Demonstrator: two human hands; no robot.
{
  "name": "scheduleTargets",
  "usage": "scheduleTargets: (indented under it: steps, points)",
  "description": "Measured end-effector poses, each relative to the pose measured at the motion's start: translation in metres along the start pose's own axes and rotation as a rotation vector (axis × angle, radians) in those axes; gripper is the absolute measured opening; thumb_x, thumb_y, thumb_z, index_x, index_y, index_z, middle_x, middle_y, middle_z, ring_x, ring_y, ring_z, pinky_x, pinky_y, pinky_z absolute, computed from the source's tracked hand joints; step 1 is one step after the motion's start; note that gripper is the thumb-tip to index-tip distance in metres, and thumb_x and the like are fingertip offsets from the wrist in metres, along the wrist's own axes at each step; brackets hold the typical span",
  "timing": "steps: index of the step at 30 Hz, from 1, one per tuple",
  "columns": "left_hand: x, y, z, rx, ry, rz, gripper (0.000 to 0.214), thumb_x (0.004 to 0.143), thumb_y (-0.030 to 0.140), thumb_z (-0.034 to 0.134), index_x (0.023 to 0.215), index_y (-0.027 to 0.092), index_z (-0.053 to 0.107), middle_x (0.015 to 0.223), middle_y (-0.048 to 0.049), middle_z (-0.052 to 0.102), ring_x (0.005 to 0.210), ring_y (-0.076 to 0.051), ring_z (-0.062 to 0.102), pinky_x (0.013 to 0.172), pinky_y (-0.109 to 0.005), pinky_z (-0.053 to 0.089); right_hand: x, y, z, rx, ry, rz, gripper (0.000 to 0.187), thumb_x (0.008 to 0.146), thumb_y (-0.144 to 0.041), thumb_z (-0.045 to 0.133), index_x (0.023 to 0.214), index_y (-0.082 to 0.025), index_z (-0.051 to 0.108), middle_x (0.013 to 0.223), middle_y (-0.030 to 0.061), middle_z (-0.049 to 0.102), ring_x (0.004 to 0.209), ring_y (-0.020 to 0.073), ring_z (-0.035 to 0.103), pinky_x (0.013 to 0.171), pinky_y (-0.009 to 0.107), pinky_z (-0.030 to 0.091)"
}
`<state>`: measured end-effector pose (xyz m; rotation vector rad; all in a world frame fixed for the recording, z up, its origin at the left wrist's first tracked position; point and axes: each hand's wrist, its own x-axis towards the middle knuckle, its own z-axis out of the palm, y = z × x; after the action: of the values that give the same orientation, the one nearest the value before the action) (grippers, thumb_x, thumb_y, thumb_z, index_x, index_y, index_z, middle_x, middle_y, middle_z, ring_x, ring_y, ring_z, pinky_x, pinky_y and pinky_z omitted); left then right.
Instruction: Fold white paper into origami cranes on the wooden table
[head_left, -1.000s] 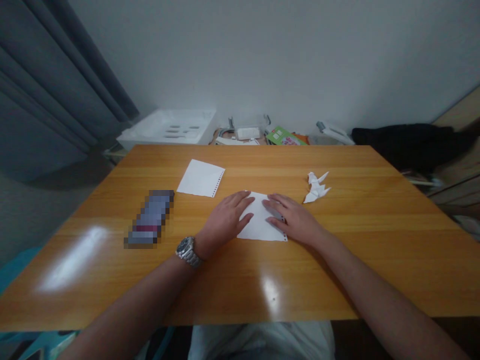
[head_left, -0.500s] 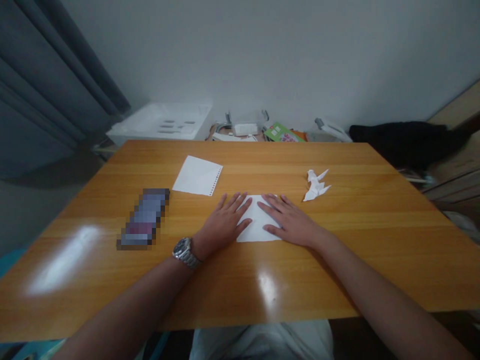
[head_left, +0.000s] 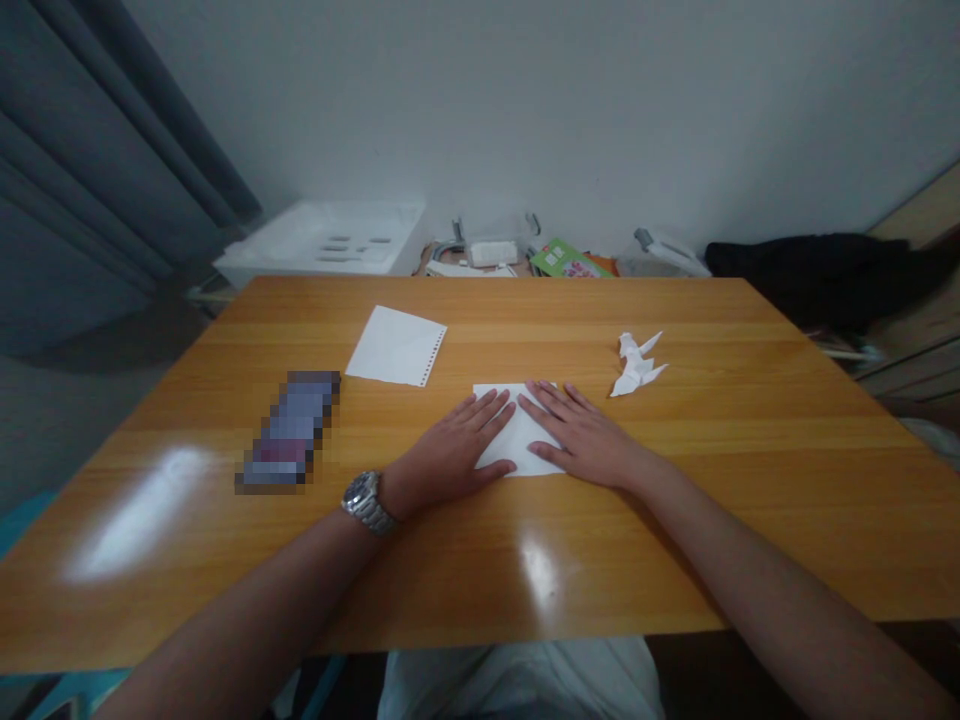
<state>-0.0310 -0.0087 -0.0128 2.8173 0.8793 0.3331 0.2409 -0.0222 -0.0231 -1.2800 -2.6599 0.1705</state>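
Left hand (head_left: 454,445) and right hand (head_left: 589,435) press flat on white sheet (head_left: 519,432), both unclenched, gripping nothing. Folded paper figure (head_left: 636,370) sits on desk (head_left: 450,575), beyond right hand.

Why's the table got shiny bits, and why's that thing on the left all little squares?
Head view: a long glare patch at left on the glossy table, a smaller one near its front edge, probably reflected light; head view: coarse pixels mask the phone-like thing; head view: left hand and right hand look fairly clear.
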Motion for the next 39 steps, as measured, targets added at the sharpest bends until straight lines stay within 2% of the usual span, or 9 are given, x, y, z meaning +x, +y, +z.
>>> scheduleTargets:
  steps: [7,10,13,15,22,31,35,39]
  points:
    - [0.001,0.001,-0.002,0.041,-0.025,0.0,0.079,0.102,0.06,0.042,0.161,0.011,0.022,0.167,-0.0196,0.022,0.157,-0.03,0.018,0.128,-0.049,0.016,0.002,0.001,-0.011,0.101,0.008,-0.007,0.067,0.103,-0.054,0.046,0.161,-0.025,0.03,0.169,0.0118,0.024,0.156,0.0302,0.023,0.126,0.057,0.023]
    - [0.002,0.0,-0.001,0.045,-0.043,-0.015,0.079,0.102,0.061,0.042,0.16,0.009,0.023,0.166,-0.0203,0.023,0.157,-0.03,0.018,0.129,-0.049,0.016,0.0,0.001,-0.02,0.17,0.006,-0.042,0.075,0.094,-0.056,0.061,0.158,-0.023,0.039,0.165,0.0124,0.034,0.154,0.0298,0.03,0.126,0.054,0.024]
    - [0.003,0.0,0.0,0.034,-0.058,-0.022,0.08,0.102,0.062,0.04,0.16,0.01,0.024,0.167,-0.0197,0.022,0.157,-0.029,0.016,0.129,-0.049,0.014,-0.003,0.002,-0.023,0.285,-0.057,-0.078,0.078,0.087,-0.056,0.071,0.154,-0.026,0.046,0.163,0.01,0.039,0.15,0.0284,0.038,0.124,0.049,0.033]
    - [0.003,-0.001,-0.001,0.019,-0.069,-0.026,0.081,0.101,0.064,0.04,0.16,0.01,0.024,0.168,-0.0196,0.02,0.157,-0.029,0.015,0.129,-0.049,0.014,-0.006,0.003,-0.022,0.325,-0.068,-0.079,0.077,0.086,-0.053,0.074,0.153,-0.028,0.047,0.164,0.0084,0.038,0.15,0.0291,0.038,0.124,0.05,0.032]
    - [0.002,-0.004,-0.008,-0.081,-0.07,0.014,0.09,0.088,0.073,0.059,0.157,0.021,0.034,0.168,-0.0176,0.02,0.157,-0.033,0.015,0.128,-0.054,0.015,-0.006,0.006,-0.019,0.376,-0.047,-0.099,0.072,0.088,-0.046,0.074,0.153,-0.03,0.047,0.164,0.0073,0.039,0.151,0.0285,0.037,0.125,0.051,0.03]
    - [0.001,-0.007,-0.006,-0.065,-0.024,0.04,0.067,0.098,0.054,0.055,0.154,0.019,0.041,0.165,-0.0197,0.027,0.156,-0.032,0.021,0.127,-0.057,0.019,-0.007,0.0,-0.023,0.39,-0.041,-0.089,0.071,0.082,-0.047,0.08,0.146,-0.026,0.055,0.162,0.011,0.041,0.15,0.0301,0.038,0.124,0.052,0.031]
    - [0.001,-0.009,-0.006,-0.067,-0.033,0.042,0.065,0.1,0.054,0.052,0.155,0.019,0.042,0.165,-0.0202,0.028,0.156,-0.032,0.022,0.126,-0.057,0.02,-0.006,0.001,-0.023,0.439,-0.026,-0.077,0.065,0.083,-0.043,0.08,0.142,-0.027,0.058,0.161,0.0112,0.042,0.149,0.0299,0.039,0.123,0.053,0.032]
    - [0.0,-0.01,-0.007,-0.079,-0.021,0.048,0.066,0.099,0.055,0.054,0.154,0.02,0.043,0.165,-0.0194,0.027,0.155,-0.033,0.023,0.126,-0.057,0.021,-0.006,0.003,-0.022,0.483,-0.016,-0.061,0.049,0.089,-0.037,0.074,0.135,-0.026,0.062,0.158,0.0111,0.047,0.147,0.0274,0.043,0.122,0.051,0.034]
